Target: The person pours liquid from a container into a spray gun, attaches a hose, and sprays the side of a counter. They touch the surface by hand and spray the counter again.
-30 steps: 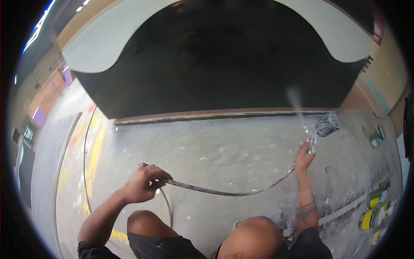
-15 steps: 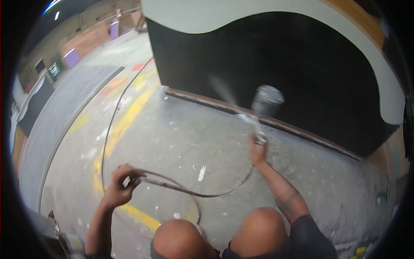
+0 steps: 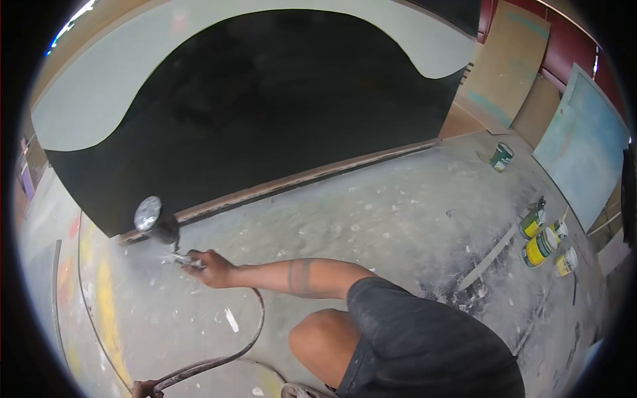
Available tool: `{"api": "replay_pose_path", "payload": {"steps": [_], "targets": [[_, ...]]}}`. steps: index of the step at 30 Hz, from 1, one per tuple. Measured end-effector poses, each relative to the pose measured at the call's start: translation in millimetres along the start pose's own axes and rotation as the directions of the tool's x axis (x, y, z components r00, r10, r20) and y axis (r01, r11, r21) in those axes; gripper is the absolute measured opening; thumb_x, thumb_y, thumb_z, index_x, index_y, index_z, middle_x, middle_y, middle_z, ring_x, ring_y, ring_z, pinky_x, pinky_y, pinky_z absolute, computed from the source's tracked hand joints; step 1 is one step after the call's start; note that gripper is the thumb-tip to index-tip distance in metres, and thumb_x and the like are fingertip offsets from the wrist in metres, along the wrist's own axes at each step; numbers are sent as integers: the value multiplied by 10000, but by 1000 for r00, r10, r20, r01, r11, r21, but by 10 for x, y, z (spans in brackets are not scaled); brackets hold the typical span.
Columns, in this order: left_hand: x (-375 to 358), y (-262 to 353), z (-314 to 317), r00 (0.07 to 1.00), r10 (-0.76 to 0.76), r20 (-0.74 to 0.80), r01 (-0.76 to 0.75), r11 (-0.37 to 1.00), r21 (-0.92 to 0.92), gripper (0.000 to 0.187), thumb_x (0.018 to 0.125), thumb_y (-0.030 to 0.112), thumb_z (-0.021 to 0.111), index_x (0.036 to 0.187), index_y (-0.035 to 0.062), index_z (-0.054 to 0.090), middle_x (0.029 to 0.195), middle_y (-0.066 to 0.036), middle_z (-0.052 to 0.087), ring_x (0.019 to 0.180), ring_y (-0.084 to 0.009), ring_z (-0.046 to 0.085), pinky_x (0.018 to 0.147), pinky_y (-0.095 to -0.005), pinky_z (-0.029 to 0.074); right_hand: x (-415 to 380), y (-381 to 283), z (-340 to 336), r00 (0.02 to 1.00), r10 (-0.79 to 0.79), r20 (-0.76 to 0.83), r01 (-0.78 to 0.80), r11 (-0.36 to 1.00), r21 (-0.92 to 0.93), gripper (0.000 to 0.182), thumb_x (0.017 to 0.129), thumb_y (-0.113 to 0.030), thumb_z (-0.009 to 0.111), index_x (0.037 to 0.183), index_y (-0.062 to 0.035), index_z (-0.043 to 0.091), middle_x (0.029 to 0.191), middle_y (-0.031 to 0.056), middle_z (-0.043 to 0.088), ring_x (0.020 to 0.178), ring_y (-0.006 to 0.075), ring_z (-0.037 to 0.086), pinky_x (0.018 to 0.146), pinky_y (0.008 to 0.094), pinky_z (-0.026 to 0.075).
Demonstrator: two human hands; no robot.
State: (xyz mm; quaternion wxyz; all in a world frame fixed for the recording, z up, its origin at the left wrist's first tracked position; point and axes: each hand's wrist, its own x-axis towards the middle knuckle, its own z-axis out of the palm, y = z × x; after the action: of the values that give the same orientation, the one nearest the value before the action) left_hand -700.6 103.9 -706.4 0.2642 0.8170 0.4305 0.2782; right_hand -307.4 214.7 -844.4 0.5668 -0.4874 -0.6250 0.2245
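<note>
My right hand [image 3: 213, 268] is wrapped round the handle of a paint spray gun [image 3: 174, 255], with its round silver cup [image 3: 150, 213] on top. The gun is near the lower left corner of a large panel [image 3: 279, 106], painted black below a wavy white band [image 3: 86, 119]. At the bottom edge of the view, my left hand [image 3: 143, 389] is partly cut off and closed on the air hose [image 3: 206, 364]. From there the hose loops up to my right hand.
Paint cans [image 3: 539, 248] stand on the paint-spotted floor [image 3: 371, 212] at the right, with a green can [image 3: 501, 156] farther back. A blue-tinted sheet [image 3: 582, 149] and brown boards [image 3: 507, 63] lean behind them. More hose [image 3: 83, 292] trails along the left.
My view has swung right, bringing the cans and leaning boards into sight. My right hand has carried the spray gun toward the panel's left end. The spray mist seen earlier no longer shows clearly.
</note>
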Motion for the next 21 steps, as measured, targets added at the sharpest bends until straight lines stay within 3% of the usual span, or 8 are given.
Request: {"api": "replay_pose_path", "payload": {"steps": [3, 5, 7, 9, 11, 12, 15, 21], "targets": [[214, 225, 244, 995, 72, 69, -73, 997, 11, 132, 967, 73, 644, 1044, -19, 699, 810, -26, 588, 753, -145, 495, 698, -298, 422, -402, 250, -654, 975, -15, -220, 16, 1000, 3, 258, 975, -252, 641, 1098, -28, 677, 783, 101, 716, 724, 127, 638, 651, 367, 496], [395, 451, 533, 970, 218, 112, -225, 973, 54, 112, 917, -6, 652, 1020, -21, 692, 800, -59, 591, 740, -174, 499, 710, -320, 422, -749, 240, -1352, 943, 217, -252, -234, 971, -41, 262, 975, -256, 649, 1105, -32, 691, 792, 50, 709, 749, 78, 588, 652, 341, 496], [611, 681, 779, 933, 323, 160, -332, 942, 36, 162, 873, -52, 660, 1017, 6, 707, 816, -86, 612, 745, -222, 530, 742, -355, 429, -1073, 358, -1946, 892, 43, -449, -111, 986, -126, 274, 982, -294, 644, 1056, -31, 673, 670, 44, 613, 672, 72, 508, 581, 343, 455], [790, 936, 983, 901, 328, 285, -363, 928, 81, 250, 870, -53, 661, 1103, 35, 689, 876, -95, 649, 786, -220, 538, 772, -370, 430, -1386, 257, -2548, 801, 65, -595, -189, 970, -150, 253, 980, -271, 655, 1010, -20, 668, 673, 33, 622, 675, 65, 497, 581, 336, 459], [967, 1307, 1383, 896, 385, 224, -417, 900, 123, 160, 712, -58, 679, 853, 19, 674, 711, -62, 606, 728, -217, 578, 769, -355, 402, -1682, 169, -3172, 716, 60, -695, -239, 957, -163, 243, 974, -254, 667, 975, -11, 671, 698, 21, 641, 691, 63, 501, 587, 338, 466], [1108, 1446, 1556, 889, 378, 260, -412, 907, 91, 216, 665, -47, 705, 862, 43, 707, 698, -63, 605, 699, -259, 553, 763, -369, 375, -1830, 164, -3491, 677, 74, -732, -273, 949, -157, 241, 976, -247, 665, 963, -6, 673, 714, 22, 652, 700, 62, 514, 595, 339, 473], [1355, 1999, 2037, 854, 355, 381, -413, 907, 81, 269, 697, -69, 690, 917, 80, 731, 758, -36, 658, 743, -236, 597, 805, -353, 381, -2259, 116, -4409, 570, 21, -821, -337, 918, -210, 252, 988, -205, 643, 819, -19, 628, 686, -41, 574, 667, 40, 490, 558, 293, 428], [1572, 3073, 3029, 752, 325, 573, -395, 919, -4, 233, 762, -48, 726, 966, 63, 745, 841, -73, 709, 773, -219, 641, 825, -347, 421, -3045, 494, -6211, 266, -118, -957, -396, 891, -221, 276, 989, -222, 652, 800, -22, 632, 684, -37, 581, 630, 60, 503, 561, 290, 418]]}}
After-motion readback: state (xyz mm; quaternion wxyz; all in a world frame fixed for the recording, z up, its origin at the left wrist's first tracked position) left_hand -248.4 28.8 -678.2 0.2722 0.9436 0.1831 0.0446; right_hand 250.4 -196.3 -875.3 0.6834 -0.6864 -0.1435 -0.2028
